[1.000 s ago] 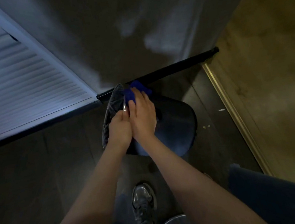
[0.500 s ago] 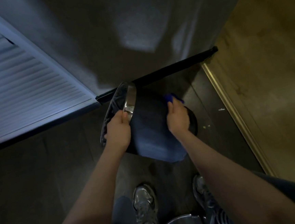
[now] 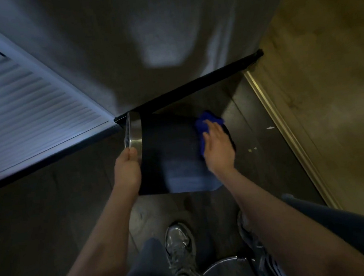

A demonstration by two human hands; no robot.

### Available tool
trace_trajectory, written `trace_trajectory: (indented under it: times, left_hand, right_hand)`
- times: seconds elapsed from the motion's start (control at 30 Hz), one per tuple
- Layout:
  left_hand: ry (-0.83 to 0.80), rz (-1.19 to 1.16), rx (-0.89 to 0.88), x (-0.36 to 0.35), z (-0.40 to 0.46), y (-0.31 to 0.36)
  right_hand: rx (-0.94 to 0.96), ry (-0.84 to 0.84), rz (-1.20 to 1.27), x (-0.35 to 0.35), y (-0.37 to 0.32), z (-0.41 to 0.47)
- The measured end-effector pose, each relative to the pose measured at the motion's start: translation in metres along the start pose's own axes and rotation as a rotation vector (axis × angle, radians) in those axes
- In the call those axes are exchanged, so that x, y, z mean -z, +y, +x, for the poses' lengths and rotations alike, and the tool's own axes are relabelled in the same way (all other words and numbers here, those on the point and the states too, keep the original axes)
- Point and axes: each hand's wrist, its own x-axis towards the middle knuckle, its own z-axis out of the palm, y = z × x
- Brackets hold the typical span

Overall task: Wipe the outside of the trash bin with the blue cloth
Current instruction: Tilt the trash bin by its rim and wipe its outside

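Observation:
The dark trash bin (image 3: 174, 156) lies tipped on its side on the dark floor, its metal rim (image 3: 133, 134) turned to the left. My left hand (image 3: 127, 169) grips that rim at its lower edge. My right hand (image 3: 218, 148) presses the blue cloth (image 3: 204, 122) flat against the bin's outer wall near its base end at the right. Part of the cloth sticks out beyond my fingertips; the rest is hidden under my palm.
A grey wall with a black baseboard (image 3: 194, 86) runs just behind the bin. A louvred white door (image 3: 20, 112) stands at left. A metal threshold strip (image 3: 286, 133) borders tan flooring at right. My shoes (image 3: 179, 246) and a round metal lid (image 3: 228, 272) are below.
My right hand has slid the cloth from the rim end across the bin's wall to the right, toward its base. The bin has rolled, showing more side wall. My left hand stays on the rim.

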Motion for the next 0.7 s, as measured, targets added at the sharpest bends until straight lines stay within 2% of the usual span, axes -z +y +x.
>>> trace_trajectory:
  times: [0.13, 0.3, 0.4, 0.53, 0.7]
  left_hand:
    - [-0.045, 0.025, -0.059, -0.001, 0.001, 0.004]
    - [-0.071, 0.06, -0.143, -0.004, 0.001, 0.007]
    - [-0.074, 0.11, -0.16, -0.005, 0.001, 0.009]
    - [-0.059, 0.173, -0.19, -0.011, -0.003, 0.015]
    - [-0.108, 0.208, -0.233, -0.02, -0.009, 0.02]
  right_hand:
    - [-0.24, -0.021, 0.031, 0.014, 0.022, 0.033]
    - [-0.301, -0.096, 0.112, 0.016, 0.037, 0.041]
    - [-0.331, -0.099, 0.053, 0.01, 0.033, 0.043]
    - [-0.277, -0.118, 0.023, 0.005, -0.012, 0.055]
    - [-0.012, -0.076, 0.133, 0.003, -0.099, 0.064]
